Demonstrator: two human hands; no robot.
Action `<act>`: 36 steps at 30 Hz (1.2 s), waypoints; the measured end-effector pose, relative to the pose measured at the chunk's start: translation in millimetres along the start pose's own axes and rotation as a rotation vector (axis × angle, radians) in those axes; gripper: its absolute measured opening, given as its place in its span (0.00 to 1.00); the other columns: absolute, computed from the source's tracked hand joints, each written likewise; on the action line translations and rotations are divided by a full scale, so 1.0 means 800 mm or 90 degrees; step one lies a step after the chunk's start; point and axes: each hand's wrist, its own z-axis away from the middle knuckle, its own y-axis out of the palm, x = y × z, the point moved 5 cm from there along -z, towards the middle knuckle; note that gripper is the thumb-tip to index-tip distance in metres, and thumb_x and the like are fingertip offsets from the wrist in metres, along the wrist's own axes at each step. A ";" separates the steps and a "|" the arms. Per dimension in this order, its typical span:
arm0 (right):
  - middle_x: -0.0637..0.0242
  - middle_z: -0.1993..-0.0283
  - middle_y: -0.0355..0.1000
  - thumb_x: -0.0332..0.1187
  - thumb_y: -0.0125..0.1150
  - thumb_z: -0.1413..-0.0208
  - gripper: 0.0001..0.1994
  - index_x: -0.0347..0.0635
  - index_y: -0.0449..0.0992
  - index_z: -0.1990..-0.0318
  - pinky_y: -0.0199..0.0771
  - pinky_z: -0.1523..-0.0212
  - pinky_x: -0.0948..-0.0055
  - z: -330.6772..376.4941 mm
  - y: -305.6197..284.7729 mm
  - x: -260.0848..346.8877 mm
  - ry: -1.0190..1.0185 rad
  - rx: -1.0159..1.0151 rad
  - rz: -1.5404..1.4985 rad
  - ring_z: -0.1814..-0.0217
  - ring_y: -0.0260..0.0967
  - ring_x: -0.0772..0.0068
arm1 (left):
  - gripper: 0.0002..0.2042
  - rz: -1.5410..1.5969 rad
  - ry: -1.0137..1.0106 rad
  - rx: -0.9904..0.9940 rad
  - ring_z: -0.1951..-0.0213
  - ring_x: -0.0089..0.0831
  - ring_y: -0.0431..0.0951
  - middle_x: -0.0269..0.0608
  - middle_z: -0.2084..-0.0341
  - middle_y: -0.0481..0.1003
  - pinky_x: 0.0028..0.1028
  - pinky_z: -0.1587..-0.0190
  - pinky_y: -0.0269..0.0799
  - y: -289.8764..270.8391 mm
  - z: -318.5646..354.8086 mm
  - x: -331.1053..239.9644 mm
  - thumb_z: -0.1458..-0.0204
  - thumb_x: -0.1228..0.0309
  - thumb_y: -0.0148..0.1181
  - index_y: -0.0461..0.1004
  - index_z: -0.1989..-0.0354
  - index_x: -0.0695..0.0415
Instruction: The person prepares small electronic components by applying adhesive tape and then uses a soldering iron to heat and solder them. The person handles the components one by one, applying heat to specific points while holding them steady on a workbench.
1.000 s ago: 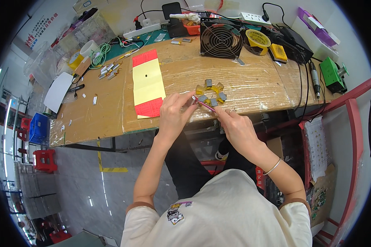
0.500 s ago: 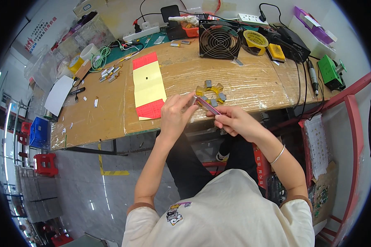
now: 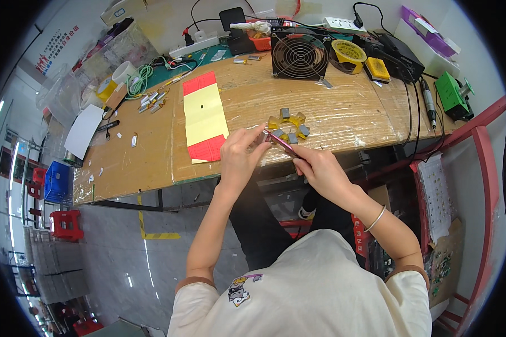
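Near the worktop's (image 3: 152, 163) front edge, the left hand (image 3: 242, 154) pinches a small part while the right hand (image 3: 320, 171) grips tweezers (image 3: 281, 143) on it; next needs a steady, careful pull.

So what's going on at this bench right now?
A seated person works at the front edge of a wooden bench. The right hand holds a slim pink tool, its tip meeting a small part pinched in the left hand. Just beyond lies a cluster of yellow-taped grey parts.
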 end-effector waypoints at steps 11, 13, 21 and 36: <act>0.47 0.74 0.71 0.26 0.52 0.46 0.07 0.35 0.68 0.60 0.69 0.71 0.53 0.007 -0.001 0.009 -0.076 -0.075 0.156 0.72 0.70 0.44 | 0.20 -0.012 0.015 -0.002 0.75 0.27 0.74 0.39 0.79 0.72 0.25 0.71 0.70 0.000 0.000 -0.001 0.62 0.77 0.68 0.77 0.56 0.58; 0.48 0.74 0.71 0.26 0.52 0.46 0.06 0.35 0.68 0.61 0.69 0.71 0.53 0.009 -0.001 0.010 -0.079 -0.087 0.170 0.72 0.70 0.44 | 0.20 -0.020 0.021 -0.003 0.75 0.28 0.74 0.39 0.78 0.72 0.25 0.70 0.70 -0.001 0.000 -0.002 0.62 0.77 0.68 0.77 0.56 0.58; 0.63 0.80 0.69 0.27 0.47 0.43 0.08 0.34 0.72 0.62 0.65 0.75 0.70 0.005 0.006 -0.007 0.143 0.084 -0.191 0.79 0.67 0.68 | 0.16 0.002 -0.004 0.000 0.71 0.36 0.73 0.41 0.77 0.72 0.32 0.66 0.68 0.002 0.002 -0.004 0.61 0.74 0.66 0.76 0.59 0.58; 0.76 0.79 0.63 0.28 0.45 0.40 0.13 0.37 0.71 0.51 0.55 0.83 0.84 0.008 0.010 -0.006 0.195 0.094 -0.226 0.83 0.54 0.88 | 0.18 -0.058 0.055 -0.002 0.74 0.31 0.73 0.40 0.77 0.72 0.28 0.70 0.69 0.000 -0.001 -0.009 0.61 0.75 0.67 0.77 0.58 0.58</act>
